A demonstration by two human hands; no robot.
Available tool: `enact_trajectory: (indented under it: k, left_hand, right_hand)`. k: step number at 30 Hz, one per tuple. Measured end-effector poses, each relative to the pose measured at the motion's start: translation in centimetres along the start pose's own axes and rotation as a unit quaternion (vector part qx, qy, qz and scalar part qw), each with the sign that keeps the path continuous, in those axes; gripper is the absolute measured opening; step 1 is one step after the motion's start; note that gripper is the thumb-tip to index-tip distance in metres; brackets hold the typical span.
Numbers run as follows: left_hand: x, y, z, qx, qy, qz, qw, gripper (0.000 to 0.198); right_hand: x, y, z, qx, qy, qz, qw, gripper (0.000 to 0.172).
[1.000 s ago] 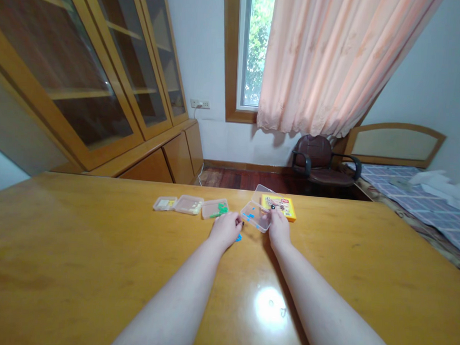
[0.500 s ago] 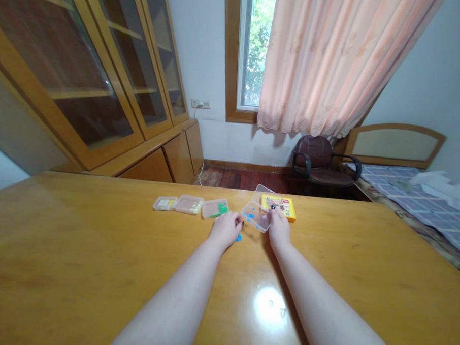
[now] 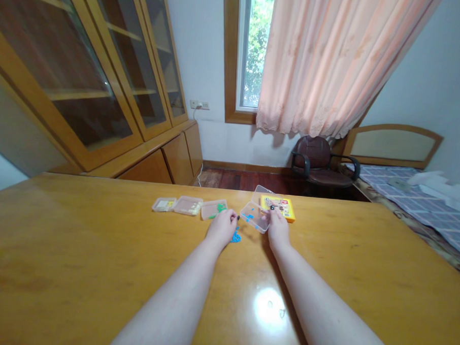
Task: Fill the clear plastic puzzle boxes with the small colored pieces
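My right hand [image 3: 278,229] grips the right side of a clear plastic box [image 3: 263,228] with its hinged lid up, tilted above the table. Several small blue pieces lie inside that box. Just left of it, my left hand [image 3: 223,227] has its fingers pinched together; whatever they hold is too small or hidden. Under and beside this hand, a little heap of blue pieces [image 3: 235,238] rests on the tabletop. Another clear box [image 3: 205,212], with green pieces [image 3: 221,207] in it, stands right behind my left hand.
Farther left on the wooden table [image 3: 97,248] are a clear box [image 3: 183,205] with cream pieces and a smaller clear box [image 3: 161,205]. A yellow box [image 3: 290,212] lies behind my right hand. Beyond the table's far edge stands a brown armchair [image 3: 316,156].
My left hand has shifted slightly left, away from the clear box, and more of the blue heap shows beside it. My right hand and its box stay nearly still.
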State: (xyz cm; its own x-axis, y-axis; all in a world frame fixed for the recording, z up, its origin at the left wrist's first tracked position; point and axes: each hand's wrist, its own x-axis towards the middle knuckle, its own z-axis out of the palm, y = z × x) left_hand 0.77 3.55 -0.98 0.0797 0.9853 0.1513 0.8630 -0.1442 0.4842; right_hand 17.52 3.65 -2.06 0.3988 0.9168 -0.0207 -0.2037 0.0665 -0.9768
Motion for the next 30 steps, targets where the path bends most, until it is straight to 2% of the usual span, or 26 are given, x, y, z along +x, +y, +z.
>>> enact_trajectory:
  k: [5,9,11,14,20,22,25,28,30]
  left_hand:
    - [-0.6,0.9,-0.8,0.141,-0.006,-0.079,0.987,0.027]
    - [-1.7,2.0,-0.6,0.181,0.001,-0.052,0.982,0.027]
    - [-2.4,2.6,-0.2,0.186,0.006,-0.032,0.982,0.029]
    - [-3.6,3.3,0.7,0.187,-0.005,-0.041,0.982,0.036]
    - [-4.8,3.8,2.9,0.180,-0.036,-0.075,0.980,0.071]
    - [-4.8,3.9,3.3,0.166,-0.060,-0.061,0.982,0.075]
    - [-4.8,3.9,3.4,0.132,-0.085,0.000,0.988,0.077]
    - [-4.6,3.8,3.2,0.092,-0.100,0.069,0.988,0.073]
    - [-4.1,3.6,2.8,0.060,-0.096,0.092,0.989,0.066]
  right_hand:
    - [0.3,0.5,-0.1,0.000,0.002,0.008,1.000,0.031]
    - [0.5,0.8,-0.1,0.005,0.000,0.007,1.000,0.030]
    - [0.5,0.8,-0.1,0.008,-0.005,0.002,1.000,0.030]
    - [0.3,0.6,-0.2,-0.012,-0.005,-0.007,1.000,0.032]
    - [0.1,0.2,-0.2,-0.051,0.004,-0.011,0.999,0.035]
    - [0.0,0.0,-0.1,-0.044,0.004,-0.012,0.999,0.033]
    - [-0.2,-0.2,0.0,-0.025,0.004,-0.011,1.000,0.030]
    - [-0.2,-0.3,0.1,-0.011,0.005,-0.004,1.000,0.028]
    - [-0.1,-0.2,0.1,-0.009,0.005,0.000,1.000,0.029]
